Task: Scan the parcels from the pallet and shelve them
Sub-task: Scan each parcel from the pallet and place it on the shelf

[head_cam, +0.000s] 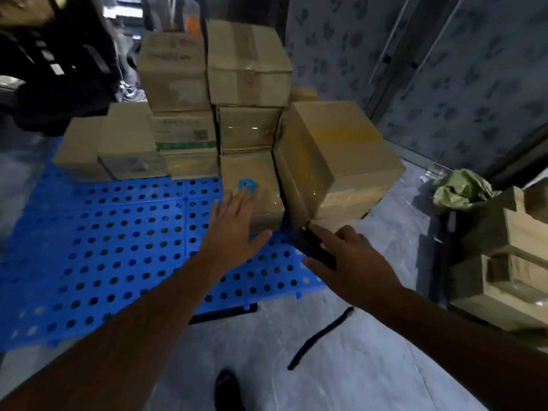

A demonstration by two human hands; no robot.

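Note:
Several cardboard parcels are stacked at the back of a blue perforated pallet (98,232). The nearest one is a small box (252,179) with a round blue sticker (246,184) on top. My left hand (234,232) hovers open over that box's near edge, fingers spread, fingertips just short of the sticker. My right hand (353,259) holds a black handheld scanner (311,244), which points at the lower corner of a large box (335,161) standing right of the small one. A cord (320,336) trails down from the scanner.
More cartons (504,262) are piled at the right, with a crumpled green bag (459,188) on top. Patterned wall panels (444,69) stand behind. Dark machinery (53,69) fills the upper left. The floor is grey sheeting. My shoe (228,390) shows at the bottom.

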